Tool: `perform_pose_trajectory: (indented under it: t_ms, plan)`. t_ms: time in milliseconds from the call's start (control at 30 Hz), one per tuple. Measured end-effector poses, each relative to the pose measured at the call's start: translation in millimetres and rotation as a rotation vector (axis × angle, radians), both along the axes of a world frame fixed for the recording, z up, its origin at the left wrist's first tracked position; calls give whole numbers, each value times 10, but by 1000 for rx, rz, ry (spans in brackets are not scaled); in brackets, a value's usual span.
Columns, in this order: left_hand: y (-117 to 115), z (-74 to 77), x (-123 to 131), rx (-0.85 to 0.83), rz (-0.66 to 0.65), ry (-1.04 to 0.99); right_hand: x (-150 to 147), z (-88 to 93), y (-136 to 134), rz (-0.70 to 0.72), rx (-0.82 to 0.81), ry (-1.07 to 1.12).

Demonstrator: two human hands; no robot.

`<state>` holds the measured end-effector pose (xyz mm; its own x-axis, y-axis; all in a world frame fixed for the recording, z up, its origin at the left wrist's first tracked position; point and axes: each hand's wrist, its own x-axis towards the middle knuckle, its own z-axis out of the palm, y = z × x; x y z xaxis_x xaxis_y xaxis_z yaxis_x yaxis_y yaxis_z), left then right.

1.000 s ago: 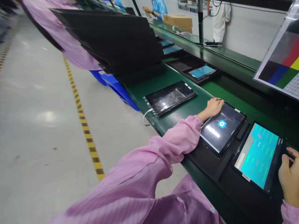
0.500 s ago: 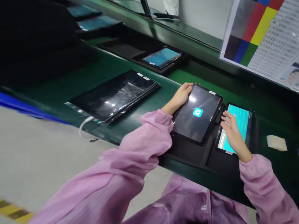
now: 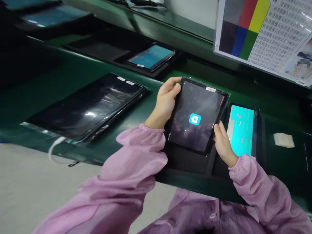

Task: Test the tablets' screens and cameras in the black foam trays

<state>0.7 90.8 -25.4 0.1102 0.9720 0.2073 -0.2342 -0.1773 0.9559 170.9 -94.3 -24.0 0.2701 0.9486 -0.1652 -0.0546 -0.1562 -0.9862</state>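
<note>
A black tablet with a camera icon on its dark screen is held between my two hands, tilted above a black foam tray. My left hand grips its upper left edge, thumb on the front. At the lower right edge, my right hand is closed on the frame, its fingers partly hidden behind. A second tablet with a bright turquoise screen lies in the tray's right compartment, partly covered by my right hand and sleeve.
Left on the green bench lies a large film-covered dark tablet with a white cable. Behind it, another tray carries a blue-screened tablet. A whitish folded pad is at right, below a hanging colour-chart sheet.
My right hand has moved off the turquoise-screened tablet and closed on the right edge of the held one. The held tablet is raised slightly; the whole view has shifted.
</note>
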Motion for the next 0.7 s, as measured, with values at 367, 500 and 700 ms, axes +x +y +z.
perform_pose_trajectory:
  t_ms: [367,500,700]
  plan:
    - [-452,441,52,-75,-181,-124,103,363,-65,-260,293,-64]
    - [-609,383,149,-122,-363,-44,311,560,-78,-420,435,-188]
    - [-830,375,253,-52,-679,165,482,779,-58,-607,591,-334]
